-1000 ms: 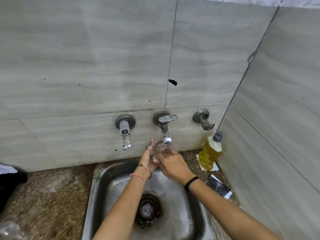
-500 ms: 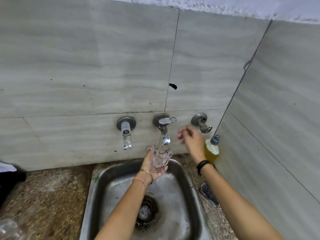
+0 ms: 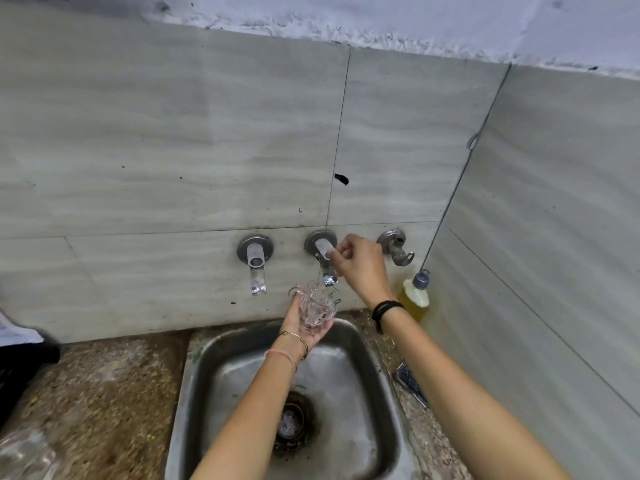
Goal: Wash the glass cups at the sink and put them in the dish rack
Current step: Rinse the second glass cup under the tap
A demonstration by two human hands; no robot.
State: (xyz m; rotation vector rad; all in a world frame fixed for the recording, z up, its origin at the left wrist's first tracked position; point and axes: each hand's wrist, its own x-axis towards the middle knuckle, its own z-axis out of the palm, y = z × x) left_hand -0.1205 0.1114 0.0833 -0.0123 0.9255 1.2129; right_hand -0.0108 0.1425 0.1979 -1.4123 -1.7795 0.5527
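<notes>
One glass cup gripped by left hand; right hand pinches tap | steel sink — tiled wall

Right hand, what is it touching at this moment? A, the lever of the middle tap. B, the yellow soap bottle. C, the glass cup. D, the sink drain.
A: the right hand pinches the lever of the middle tap on the wall, while the left hand alone holds the glass cup under its spout.
</notes>
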